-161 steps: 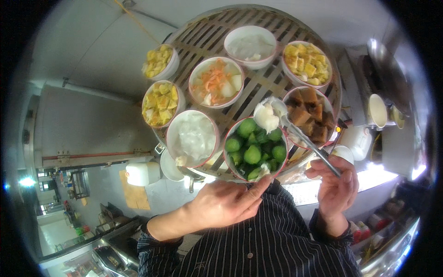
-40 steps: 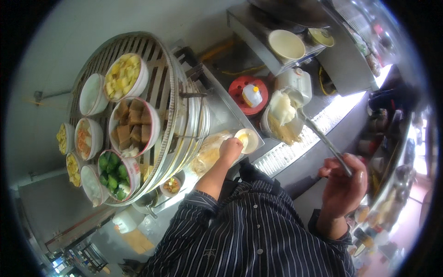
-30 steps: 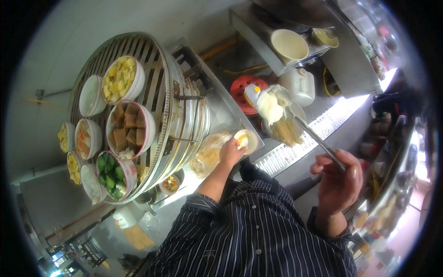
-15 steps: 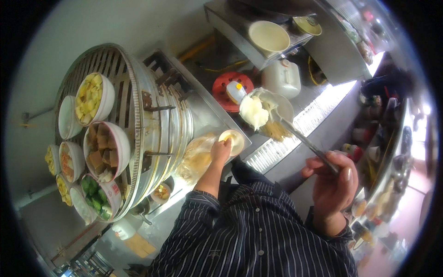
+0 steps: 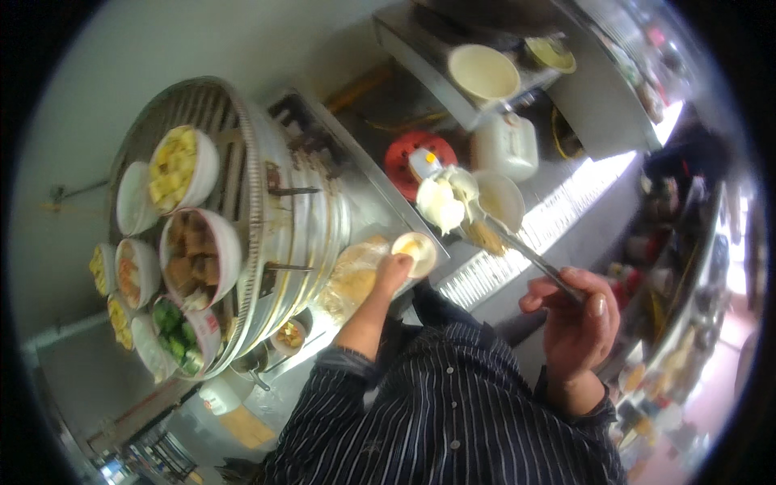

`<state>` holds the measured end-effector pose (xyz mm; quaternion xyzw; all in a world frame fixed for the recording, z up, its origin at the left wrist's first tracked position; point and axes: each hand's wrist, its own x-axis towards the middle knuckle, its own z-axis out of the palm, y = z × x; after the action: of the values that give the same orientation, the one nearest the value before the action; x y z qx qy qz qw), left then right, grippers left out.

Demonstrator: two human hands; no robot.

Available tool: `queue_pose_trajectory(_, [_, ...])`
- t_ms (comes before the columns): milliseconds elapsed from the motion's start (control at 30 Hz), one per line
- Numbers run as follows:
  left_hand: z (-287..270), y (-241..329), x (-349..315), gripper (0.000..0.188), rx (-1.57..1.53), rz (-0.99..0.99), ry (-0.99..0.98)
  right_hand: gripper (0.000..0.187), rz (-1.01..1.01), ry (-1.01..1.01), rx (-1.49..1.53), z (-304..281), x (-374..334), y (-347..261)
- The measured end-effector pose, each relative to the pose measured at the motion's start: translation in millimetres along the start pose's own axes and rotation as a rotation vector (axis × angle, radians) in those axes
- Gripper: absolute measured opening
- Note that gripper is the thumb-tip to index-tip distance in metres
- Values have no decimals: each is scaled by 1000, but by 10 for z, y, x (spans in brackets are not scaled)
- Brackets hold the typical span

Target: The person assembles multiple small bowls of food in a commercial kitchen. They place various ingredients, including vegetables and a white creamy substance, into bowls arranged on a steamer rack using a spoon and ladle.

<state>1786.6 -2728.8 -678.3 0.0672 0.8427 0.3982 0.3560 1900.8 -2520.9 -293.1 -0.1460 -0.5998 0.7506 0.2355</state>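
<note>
Metal counter (image 5: 369, 202): steamer (image 5: 284, 230) near left hand (image 5: 394, 272); ladle (image 5: 515, 242) overlaps red disc (image 5: 397, 166).

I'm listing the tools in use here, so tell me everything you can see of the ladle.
The ladle has a long, slim, straight handle that looks like grey metal, with a rounded head. A lump of white paste sits in the head and bulges past its edge. The right hand grips the handle near its other end; from there it slants up and left across the picture. The head shows in front of a pale bowl and looks held in the air.
</note>
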Motion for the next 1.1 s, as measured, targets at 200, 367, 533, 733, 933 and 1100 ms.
queue_pose_trajectory(200, [-613,813,-1110,26,-319,251,-119,49,-38,-47,93,309,189,86])
queue_pose_trajectory(367, [-1434,1292,-2204,24,-453,311,10,48,66,-267,445,764,454,154])
queue_pose_trajectory(533, [-2034,1420,-3215,30,-747,269,248,51,172,-427,570,1359,678,230])
queue_pose_trajectory(733, [-2687,1485,-3893,37,-679,294,504,50,70,-506,529,1931,891,334])
queue_pose_trajectory(933, [-3331,1503,-3963,44,-367,329,613,53,-63,-500,402,2246,897,377])
queue_pose_trajectory(1100, [-3684,1465,-3900,48,-172,366,670,47,-75,-657,408,2459,717,369])
